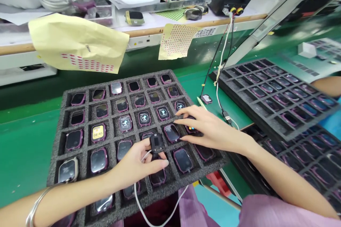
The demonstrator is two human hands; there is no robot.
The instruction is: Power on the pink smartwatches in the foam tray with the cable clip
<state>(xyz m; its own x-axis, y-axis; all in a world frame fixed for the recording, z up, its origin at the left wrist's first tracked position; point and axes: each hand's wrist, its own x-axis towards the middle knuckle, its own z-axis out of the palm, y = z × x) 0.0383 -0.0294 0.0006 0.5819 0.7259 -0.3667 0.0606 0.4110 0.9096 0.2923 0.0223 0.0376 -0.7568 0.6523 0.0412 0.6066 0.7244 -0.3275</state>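
Left hand (134,166) is pinching a square black charger (157,143). Right hand (210,130), fingers flat, is seemingly touching a glossy watch (190,128).

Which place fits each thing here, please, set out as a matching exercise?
Things:
1. small black square connector on a white cable
2. purple-rimmed watch with a yellow lit screen
3. lone purple-rimmed watch
4. pale yellow paper sheet with red dots
Places:
A. hanging from the shelf edge
B. pinched in the left hand
C. in a compartment of the black foam tray
D. on the green table, outside the tray
Pairs: 1-B, 2-C, 3-D, 4-A.
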